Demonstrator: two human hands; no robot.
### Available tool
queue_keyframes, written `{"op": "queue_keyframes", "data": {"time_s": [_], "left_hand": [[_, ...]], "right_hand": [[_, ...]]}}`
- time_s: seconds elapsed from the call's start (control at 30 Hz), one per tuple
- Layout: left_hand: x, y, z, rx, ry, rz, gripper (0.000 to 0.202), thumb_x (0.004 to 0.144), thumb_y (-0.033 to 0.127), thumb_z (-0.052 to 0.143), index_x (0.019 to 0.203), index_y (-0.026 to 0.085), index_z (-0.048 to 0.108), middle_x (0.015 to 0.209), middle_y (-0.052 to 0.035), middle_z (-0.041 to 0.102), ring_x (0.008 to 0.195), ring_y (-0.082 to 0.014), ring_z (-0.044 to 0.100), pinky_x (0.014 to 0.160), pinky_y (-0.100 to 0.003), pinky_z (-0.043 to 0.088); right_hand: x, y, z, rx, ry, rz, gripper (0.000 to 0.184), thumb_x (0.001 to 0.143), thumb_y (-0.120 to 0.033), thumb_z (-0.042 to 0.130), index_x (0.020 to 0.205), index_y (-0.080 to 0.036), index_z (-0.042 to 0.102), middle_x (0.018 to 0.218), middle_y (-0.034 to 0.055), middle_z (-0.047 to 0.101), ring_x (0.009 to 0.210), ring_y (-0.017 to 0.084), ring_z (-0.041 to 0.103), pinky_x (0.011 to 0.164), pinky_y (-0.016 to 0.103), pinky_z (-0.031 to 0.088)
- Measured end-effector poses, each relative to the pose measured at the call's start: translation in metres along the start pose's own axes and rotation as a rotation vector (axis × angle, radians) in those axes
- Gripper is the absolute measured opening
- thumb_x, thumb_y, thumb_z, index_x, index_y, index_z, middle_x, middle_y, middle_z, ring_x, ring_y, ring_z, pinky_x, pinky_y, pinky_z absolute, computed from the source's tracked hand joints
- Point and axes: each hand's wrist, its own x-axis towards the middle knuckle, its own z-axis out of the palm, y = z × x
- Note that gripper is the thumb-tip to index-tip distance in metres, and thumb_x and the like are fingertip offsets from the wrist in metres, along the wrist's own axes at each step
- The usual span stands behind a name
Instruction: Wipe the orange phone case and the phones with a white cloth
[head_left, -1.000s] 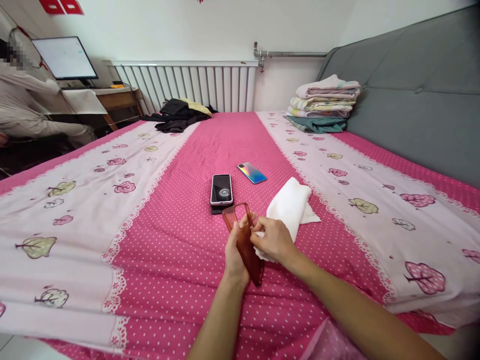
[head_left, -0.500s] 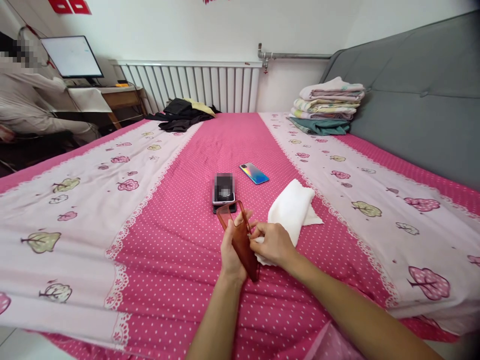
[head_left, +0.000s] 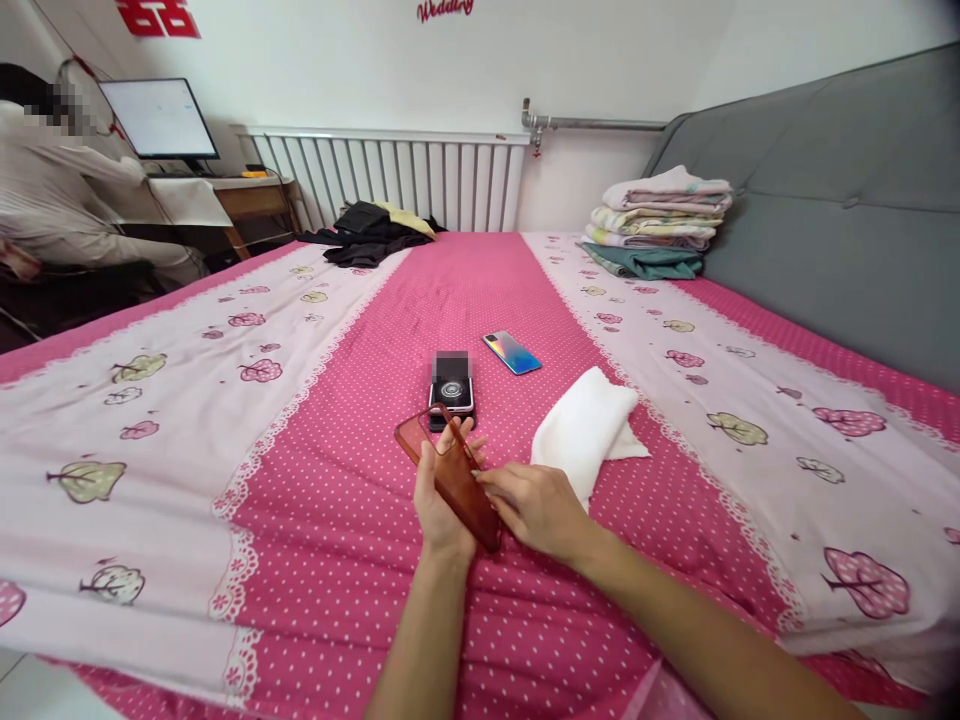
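A translucent reddish-brown phone case (head_left: 466, 492) is tilted in my left hand (head_left: 442, 515), which grips it from beneath with the thumb along one side. Some of that hand's fingers show past the case's far edge. The fingertips of my right hand (head_left: 541, 508) pinch the case's right edge. Just beyond my right hand, a folded white cloth (head_left: 589, 425) lies on the bed. A phone with a dark screen (head_left: 452, 392) rests ahead of the case, on top of another dark item. Farther right lies a phone with a shiny blue gradient back (head_left: 513, 352).
The pink patterned bedspread (head_left: 337, 520) is wrinkled near me. Folded linens (head_left: 660, 220) are stacked by the grey headboard (head_left: 840, 210). Dark clothes (head_left: 371, 232) lie near the radiator (head_left: 420, 180). At far left a person (head_left: 52, 190) sits before a monitor (head_left: 159, 118).
The phone case and my left hand have shifted left, and the case leans more to the left. My right hand has moved left with it, away from the cloth's near edge.
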Motion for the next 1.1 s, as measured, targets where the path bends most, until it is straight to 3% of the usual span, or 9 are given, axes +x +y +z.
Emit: {"op": "queue_keyframes", "data": {"time_s": [0.3,0.6,0.77,0.9,1.1], "left_hand": [[-0.0006,0.0041,-0.0002,0.037,-0.024,0.113,0.049,0.082,0.055,0.045,0.108,0.018,0.064,0.125,-0.0092,0.058,0.089,-0.0161,0.06,0.081,-0.028,0.044],[-0.0057,0.0048,0.0058,0.078,-0.088,0.165,0.05,0.083,0.053,0.041,0.11,0.018,0.064,0.125,-0.0099,0.057,0.094,-0.0179,0.058,0.083,-0.028,0.044],[-0.0059,0.005,0.0054,0.085,-0.112,0.185,0.049,0.082,0.054,0.043,0.112,0.019,0.063,0.128,-0.0093,0.055,0.098,-0.0196,0.057,0.085,-0.029,0.043],[-0.0059,0.0066,0.0033,0.063,-0.169,0.133,0.06,0.079,0.064,0.043,0.122,0.024,0.056,0.131,-0.0089,0.053,0.113,-0.0239,0.052,0.093,-0.035,0.041],[-0.0061,0.007,0.0042,-0.006,-0.203,0.073,0.067,0.076,0.07,0.043,0.124,0.026,0.054,0.124,-0.0092,0.058,0.127,-0.0252,0.042,0.103,-0.038,0.033]], "right_hand": [[0.0007,0.0023,-0.0047,0.129,-0.041,0.041,0.026,0.083,-0.022,0.05,0.103,-0.022,0.065,0.1,0.0034,0.072,0.09,0.019,0.066,0.077,0.026,0.045],[0.0002,0.005,-0.0091,0.05,-0.122,0.093,0.024,0.078,-0.023,0.051,0.092,-0.025,0.07,0.09,0.0034,0.074,0.082,0.021,0.068,0.071,0.028,0.044],[-0.0004,0.0062,-0.0081,0.083,-0.047,0.057,0.022,0.08,-0.021,0.05,0.09,-0.023,0.069,0.09,0.0023,0.072,0.082,0.018,0.065,0.071,0.026,0.044],[-0.0006,0.0076,-0.0061,0.155,0.034,0.056,0.02,0.082,-0.02,0.05,0.093,-0.023,0.067,0.093,0.0016,0.071,0.084,0.017,0.065,0.074,0.025,0.044],[0.0009,0.0085,-0.0046,0.268,0.094,0.169,0.018,0.08,-0.019,0.051,0.09,-0.024,0.065,0.088,-0.0007,0.072,0.079,0.018,0.066,0.071,0.026,0.045]]}}
